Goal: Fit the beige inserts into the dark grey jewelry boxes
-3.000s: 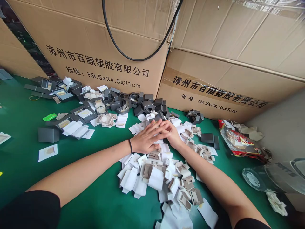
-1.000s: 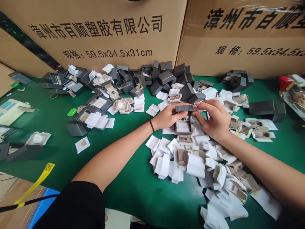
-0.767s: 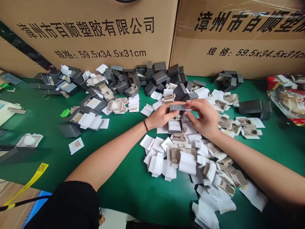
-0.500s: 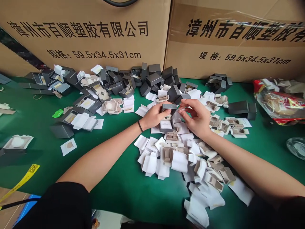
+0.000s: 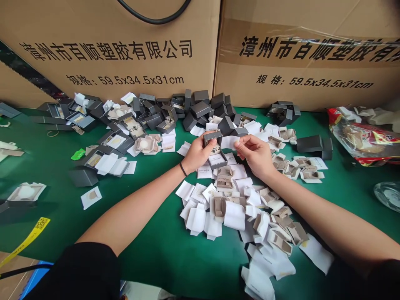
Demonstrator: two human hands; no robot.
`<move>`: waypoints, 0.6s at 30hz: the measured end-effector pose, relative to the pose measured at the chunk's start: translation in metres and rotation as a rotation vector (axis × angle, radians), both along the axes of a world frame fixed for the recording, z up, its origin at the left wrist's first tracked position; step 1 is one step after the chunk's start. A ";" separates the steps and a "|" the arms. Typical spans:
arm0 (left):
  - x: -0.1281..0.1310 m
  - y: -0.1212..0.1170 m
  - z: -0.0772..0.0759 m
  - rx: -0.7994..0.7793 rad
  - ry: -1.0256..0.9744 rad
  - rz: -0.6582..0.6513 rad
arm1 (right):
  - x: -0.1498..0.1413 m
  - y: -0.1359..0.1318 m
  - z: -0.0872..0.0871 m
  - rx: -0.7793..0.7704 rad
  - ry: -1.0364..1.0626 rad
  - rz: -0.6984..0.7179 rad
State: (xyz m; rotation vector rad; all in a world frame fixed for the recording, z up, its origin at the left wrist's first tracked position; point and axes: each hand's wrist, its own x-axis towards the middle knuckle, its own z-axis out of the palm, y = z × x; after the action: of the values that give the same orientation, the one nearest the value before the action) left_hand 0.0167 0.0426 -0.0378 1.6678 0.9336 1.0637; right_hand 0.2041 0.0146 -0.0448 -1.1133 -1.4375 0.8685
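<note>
Left hand (image 5: 200, 152): the fingers are closing around an opened dark grey box (image 5: 220, 163), the thumb pressing inside its upper half; the fingers behind it are mostly staying out of sight. Right hand (image 5: 256, 154): thumb and fingertips are pinching the end of a white slip (image 5: 229, 142); whether its far end is touching the box cannot be told. Both hands are working above the middle of a green table (image 5: 181, 258), over a spread of white papers and folded card pieces (image 5: 235, 214).

Lettering: the left carton (image 5: 93, 25) is showing 漳州市百顺塑胶有限公司 and 规格: 59.5x34.5x31cm; the right carton (image 5: 281, 21) is repeating the size line, its company name running off the edge. A yellow tag (image 5: 29, 239) is bearing a code too small for reading.

Containers: the held box is displaying a dark pattern on a pale lining and a white printed card in its lower half; more dark grey boxes (image 5: 200, 110), many gaping, are piling against the cartons; at far left, a pale insert (image 5: 26, 192) is cradling a rounded white piece; at right, a red-edged clear bag (image 5: 364, 137) is holding something brown
</note>
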 end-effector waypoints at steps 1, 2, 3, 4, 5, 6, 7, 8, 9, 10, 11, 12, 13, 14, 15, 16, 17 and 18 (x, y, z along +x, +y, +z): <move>0.000 0.001 -0.001 -0.047 -0.024 -0.014 | 0.001 0.001 -0.001 0.027 0.013 -0.062; 0.000 0.001 -0.001 -0.094 -0.053 -0.033 | 0.002 0.002 -0.001 0.075 0.018 -0.140; 0.000 0.001 -0.001 -0.136 -0.084 -0.058 | 0.003 0.002 -0.001 0.143 0.009 -0.226; -0.001 0.000 0.000 -0.168 -0.111 -0.086 | 0.003 0.001 0.000 0.223 -0.018 -0.306; -0.001 0.000 0.001 -0.190 -0.130 -0.120 | 0.002 -0.001 0.001 0.308 -0.064 -0.366; -0.002 -0.001 0.003 -0.206 -0.140 -0.161 | 0.002 -0.003 0.002 0.392 -0.130 -0.394; -0.002 -0.002 0.005 -0.222 -0.141 -0.206 | 0.001 -0.006 0.003 0.465 -0.210 -0.387; -0.003 -0.003 0.007 -0.239 -0.133 -0.251 | 0.000 -0.008 0.005 0.523 -0.303 -0.336; -0.004 -0.004 0.008 -0.257 -0.118 -0.291 | -0.002 -0.010 0.006 0.561 -0.401 -0.255; -0.004 -0.005 0.009 -0.276 -0.098 -0.322 | -0.002 -0.012 0.007 0.581 -0.488 -0.166; -0.005 -0.005 0.010 -0.289 -0.077 -0.343 | -0.003 -0.013 0.008 0.589 -0.556 -0.089; -0.005 -0.005 0.010 -0.290 -0.051 -0.353 | -0.003 -0.014 0.009 0.589 -0.599 -0.033; -0.005 -0.006 0.010 -0.268 -0.023 -0.352 | -0.004 -0.014 0.009 0.584 -0.620 0.003; -0.005 -0.006 0.010 -0.223 0.006 -0.342 | -0.004 -0.014 0.010 0.580 -0.625 0.026; -0.004 -0.006 0.010 -0.159 0.035 -0.328 | -0.004 -0.013 0.010 0.573 -0.621 0.039; -0.004 -0.006 0.010 -0.084 0.059 -0.312 | -0.004 -0.013 0.009 0.567 -0.620 0.054; -0.003 -0.007 0.010 -0.011 0.080 -0.300 | -0.004 -0.012 0.009 0.557 -0.623 0.069; -0.002 -0.007 0.010 0.051 0.096 -0.292 | -0.004 -0.011 0.008 0.546 -0.627 0.082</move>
State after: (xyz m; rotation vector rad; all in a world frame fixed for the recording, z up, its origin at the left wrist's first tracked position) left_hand 0.0142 0.0352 -0.0279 1.8450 0.7001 0.8225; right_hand 0.2006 0.0032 -0.0370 -0.9361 -2.0843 0.1304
